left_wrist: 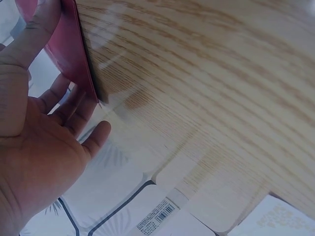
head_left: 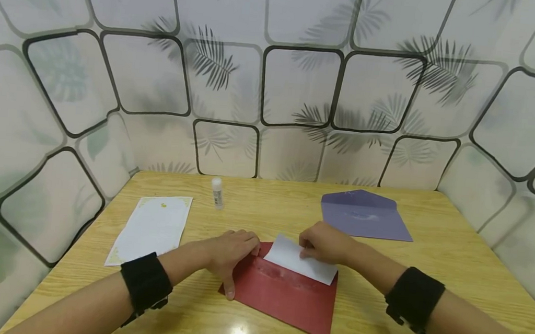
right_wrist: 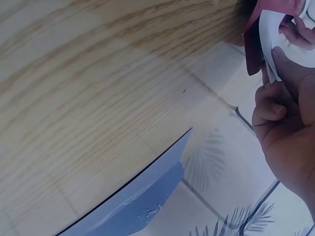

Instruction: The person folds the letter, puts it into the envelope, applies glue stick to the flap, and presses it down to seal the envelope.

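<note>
Setting: home or office cannot be told; you are at a stationery-strewn wood-grain table (head_left: 269,209). Evidence: leaf-patterned covering (head_left: 227,85) round three sides, white-capped glue stick (head_left: 217,193), bordered sheet (head_left: 155,226) to your left, purple envelope (head_left: 371,228) right, red envelope (head_left: 285,299) before you.

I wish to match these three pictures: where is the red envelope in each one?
Head: the red envelope is at the lower middle.
Left wrist: the red envelope is at the top left, gripped by the left hand.
Right wrist: the red envelope is at the top right.
Shared landmark: the wood-grain table.
</note>
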Demonstrator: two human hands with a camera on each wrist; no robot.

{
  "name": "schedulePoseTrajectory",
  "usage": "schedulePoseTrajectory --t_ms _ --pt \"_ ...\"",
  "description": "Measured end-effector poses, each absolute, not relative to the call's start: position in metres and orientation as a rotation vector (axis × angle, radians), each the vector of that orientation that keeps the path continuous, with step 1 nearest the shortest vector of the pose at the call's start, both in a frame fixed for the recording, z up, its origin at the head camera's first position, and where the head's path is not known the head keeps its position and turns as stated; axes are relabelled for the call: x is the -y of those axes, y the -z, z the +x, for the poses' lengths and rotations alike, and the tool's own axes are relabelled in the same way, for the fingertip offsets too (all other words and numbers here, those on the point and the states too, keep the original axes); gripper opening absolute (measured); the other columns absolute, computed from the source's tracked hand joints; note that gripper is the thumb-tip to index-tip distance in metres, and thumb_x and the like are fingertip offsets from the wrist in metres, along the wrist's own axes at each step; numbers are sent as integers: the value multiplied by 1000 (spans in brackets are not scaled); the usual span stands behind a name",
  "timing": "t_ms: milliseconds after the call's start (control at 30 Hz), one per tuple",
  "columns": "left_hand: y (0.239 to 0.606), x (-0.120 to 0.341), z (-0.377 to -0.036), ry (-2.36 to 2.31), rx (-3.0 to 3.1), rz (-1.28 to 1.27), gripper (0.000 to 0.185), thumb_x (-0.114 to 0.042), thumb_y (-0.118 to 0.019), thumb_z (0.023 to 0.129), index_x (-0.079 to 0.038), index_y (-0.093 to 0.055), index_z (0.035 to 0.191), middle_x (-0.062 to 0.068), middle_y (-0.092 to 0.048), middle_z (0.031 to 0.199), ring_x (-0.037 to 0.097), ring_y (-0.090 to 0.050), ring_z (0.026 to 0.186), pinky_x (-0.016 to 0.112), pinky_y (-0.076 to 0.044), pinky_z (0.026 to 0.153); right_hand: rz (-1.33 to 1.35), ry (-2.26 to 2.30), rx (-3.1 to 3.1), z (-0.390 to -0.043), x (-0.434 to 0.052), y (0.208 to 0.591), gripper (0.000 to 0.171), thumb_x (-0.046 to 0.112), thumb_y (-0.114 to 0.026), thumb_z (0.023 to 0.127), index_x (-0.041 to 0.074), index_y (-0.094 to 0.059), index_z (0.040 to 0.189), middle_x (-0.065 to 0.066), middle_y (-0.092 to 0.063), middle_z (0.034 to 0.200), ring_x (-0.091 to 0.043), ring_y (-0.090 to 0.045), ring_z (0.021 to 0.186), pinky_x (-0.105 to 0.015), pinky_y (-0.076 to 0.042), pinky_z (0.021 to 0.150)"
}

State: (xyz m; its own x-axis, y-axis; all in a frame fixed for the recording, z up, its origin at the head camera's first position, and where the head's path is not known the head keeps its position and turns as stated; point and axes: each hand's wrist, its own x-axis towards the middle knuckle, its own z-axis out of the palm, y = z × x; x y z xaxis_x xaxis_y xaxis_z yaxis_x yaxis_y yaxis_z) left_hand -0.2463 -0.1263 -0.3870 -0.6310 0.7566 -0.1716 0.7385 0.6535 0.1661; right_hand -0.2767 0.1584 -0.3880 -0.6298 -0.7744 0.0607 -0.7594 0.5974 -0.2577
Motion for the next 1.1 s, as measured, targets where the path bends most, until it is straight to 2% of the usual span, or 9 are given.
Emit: schedulePoseTrajectory --t_ms 300,633,867,1100 --pt "386 126 -247 -115 -2649 1213 92 -50 -99 47 -15 -51 117 -4 -50 116 15 -47 110 43 -43 102 -1293 405 -2620 -275 -150 385 16 21 -77 88 16 -66 78 10 -51 61 0 -39 54 -19 -38 55" --pt "386 125 -248 -114 -2646 1189 90 -50 -99 47 -16 -51 116 -5 -50 116 13 -47 110 41 -44 98 -1359 385 -2582 -269 -142 386 9 10 -66 95 11 -71 87 7 -65 77 -2 -50 65 -21 -46 63" --pt "386 125 -248 -105 -2656 1193 91 -50 -99 46 -16 -52 116 -5 -50 114 13 -48 110 42 -44 98 -1330 401 -2583 -265 -133 390 9 13 -70 93 15 -67 85 10 -64 75 -1 -53 66 -20 -47 62" --pt "386 126 -248 -105 -2656 1217 91 -51 -99 46 -16 -52 116 -5 -50 114 13 -48 109 41 -45 96 -1332 366 -2586 -260 -127 388 7 11 -69 93 14 -69 87 7 -66 76 -3 -58 68 -21 -50 64"
